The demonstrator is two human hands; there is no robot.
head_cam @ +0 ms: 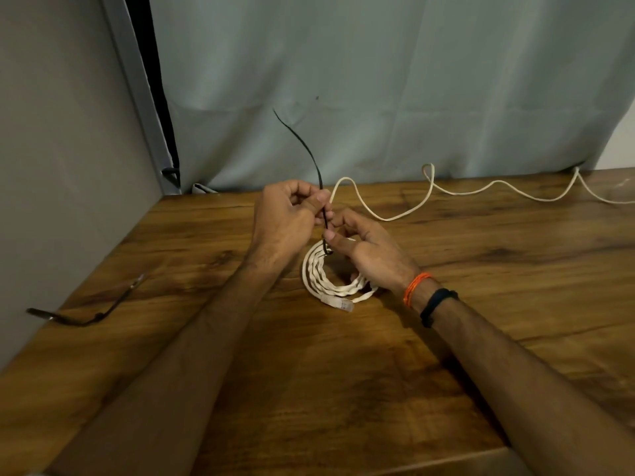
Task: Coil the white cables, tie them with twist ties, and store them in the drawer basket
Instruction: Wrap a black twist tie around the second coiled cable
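A coiled white cable [321, 278] lies on the wooden table [343, 372], its clear plug [338, 303] at the near side. A black tie [305, 147] loops around the coil's far edge and rises up and to the left. My left hand [285, 219] pinches the tie's long strand just above the coil. My right hand [367, 249] grips the tie where it wraps the coil, thumb pressed on it, and covers the coil's right part. A second white cable [481, 192] runs loose along the table's back edge to the right.
Another black tie [84, 312] lies on the table near the left edge. A pale grey curtain [395, 91] hangs behind the table, and a grey wall [51, 166] stands at the left. No drawer basket is in view.
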